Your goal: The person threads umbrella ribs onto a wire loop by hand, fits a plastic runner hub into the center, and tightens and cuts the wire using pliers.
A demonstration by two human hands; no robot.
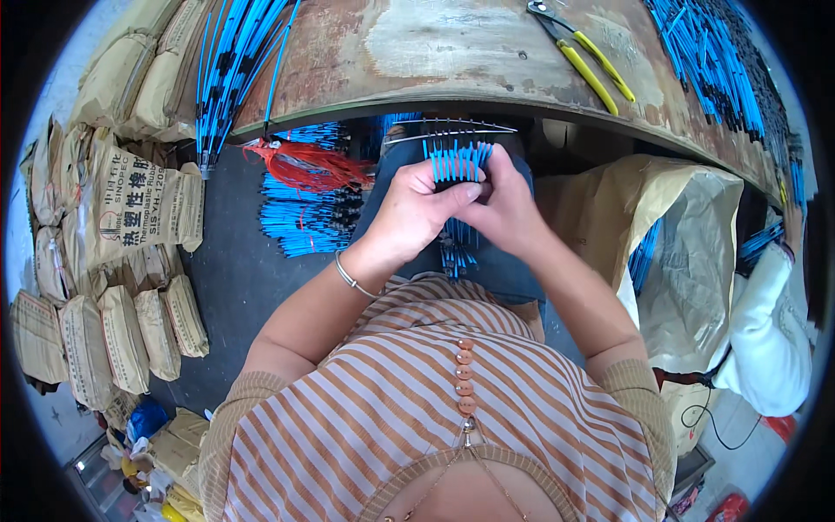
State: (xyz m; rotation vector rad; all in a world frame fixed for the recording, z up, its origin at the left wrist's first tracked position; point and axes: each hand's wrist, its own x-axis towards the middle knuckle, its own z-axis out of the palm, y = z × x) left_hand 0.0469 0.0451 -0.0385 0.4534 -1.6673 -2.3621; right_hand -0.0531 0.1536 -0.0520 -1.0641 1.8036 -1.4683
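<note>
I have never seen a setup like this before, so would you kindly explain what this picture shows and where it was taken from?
There is no machine here: a person works with two bare hands. The one picture comes from a wide fisheye camera on that person's head, looking down, so straight edges bend near the rim.

The left hand and right hand meet in front of the body, their fingers closed around a row of thin blue strips. Beyond them is a worn wooden table, with yellow-handled pliers and more blue sticks on it. Packed paper sacks are stacked to the left; an open paper bag stands to the right.
</note>
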